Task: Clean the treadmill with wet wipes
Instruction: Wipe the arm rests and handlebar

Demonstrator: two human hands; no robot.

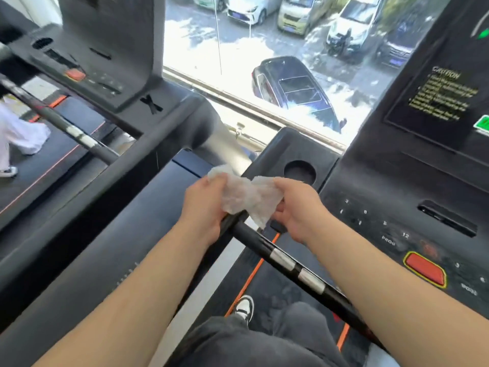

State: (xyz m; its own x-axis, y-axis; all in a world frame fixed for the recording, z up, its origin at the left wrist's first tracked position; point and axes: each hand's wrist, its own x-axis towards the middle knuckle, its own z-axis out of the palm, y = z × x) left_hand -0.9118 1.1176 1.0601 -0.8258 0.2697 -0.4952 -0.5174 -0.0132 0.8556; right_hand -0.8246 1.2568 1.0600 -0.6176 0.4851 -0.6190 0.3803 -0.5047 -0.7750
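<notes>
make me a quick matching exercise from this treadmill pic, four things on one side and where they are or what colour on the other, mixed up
Things:
1. wet wipe
2. stop button
3. cup holder
4. handrail

Descriptions:
A. round hollow in the console, empty
B. black bar with silver bands
C. white, held between the left hand and right hand
D. red with a yellow outline

Pairs: 1-C, 2-D, 3-A, 4-B
</notes>
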